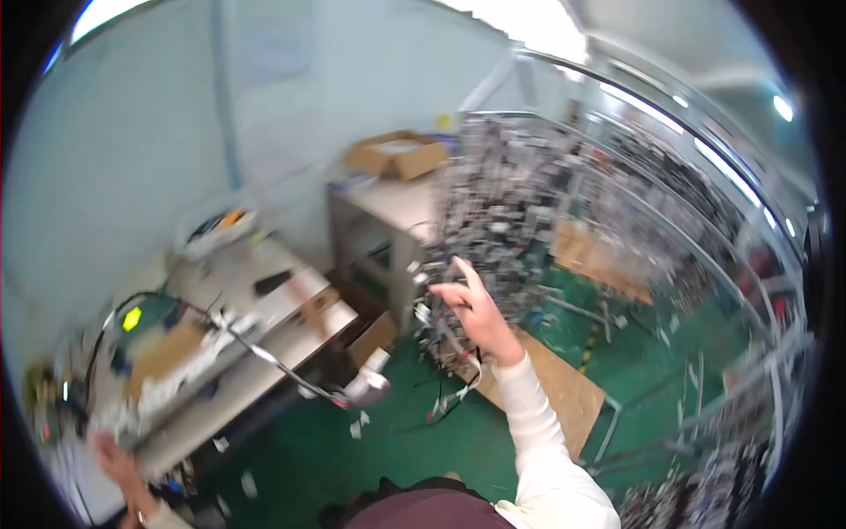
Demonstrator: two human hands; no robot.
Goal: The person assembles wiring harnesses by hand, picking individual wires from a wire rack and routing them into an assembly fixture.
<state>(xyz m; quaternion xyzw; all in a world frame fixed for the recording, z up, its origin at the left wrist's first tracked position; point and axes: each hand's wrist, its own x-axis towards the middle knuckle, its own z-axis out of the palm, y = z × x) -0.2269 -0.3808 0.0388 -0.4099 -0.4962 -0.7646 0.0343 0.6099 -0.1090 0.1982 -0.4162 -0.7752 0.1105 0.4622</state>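
Observation:
My right hand [480, 322] reaches forward in a white sleeve, its fingers apart and nothing visible between them. Just beyond it hangs a dense mass of cables with connectors [493, 220] on a metal rack. My left hand [116, 463] is low at the left, beside the front edge of a workbench [203, 432]; motion smears its fingers. A dark and white cable [264, 354] arcs over the bench and past its edge. A pale, blurred piece [366, 386] is at the cable's end above the floor.
An open cardboard box [398, 157] rests on a cabinet [388, 203] against the wall. Scraps [357, 429] litter the green floor [300, 458]. A brown board [564, 388] lies below the rack, and metal rails [687, 234] run along the right.

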